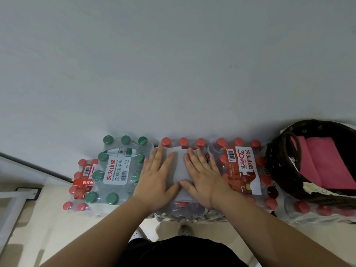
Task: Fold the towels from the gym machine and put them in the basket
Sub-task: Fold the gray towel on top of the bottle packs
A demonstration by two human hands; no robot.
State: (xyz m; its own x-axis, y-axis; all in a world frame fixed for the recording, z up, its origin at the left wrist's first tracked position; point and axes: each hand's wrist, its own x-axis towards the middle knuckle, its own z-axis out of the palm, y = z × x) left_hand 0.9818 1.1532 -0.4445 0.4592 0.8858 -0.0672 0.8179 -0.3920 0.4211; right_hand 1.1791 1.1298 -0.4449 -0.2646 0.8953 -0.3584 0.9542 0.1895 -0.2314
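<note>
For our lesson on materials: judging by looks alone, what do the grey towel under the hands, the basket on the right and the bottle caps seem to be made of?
Grey towel: soft matte cloth, probably; it lies flat, folded, without shine.
Basket: dark woven wicker or rattan, going by its interlaced strands and looped handle.
Bottle caps: smooth moulded plastic, slightly glossy, red and green.

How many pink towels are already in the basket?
2. Both pink towels lie folded inside the dark wicker basket at far right: a narrow one on the left, a wider one beside it. More may be hidden underneath.
</note>
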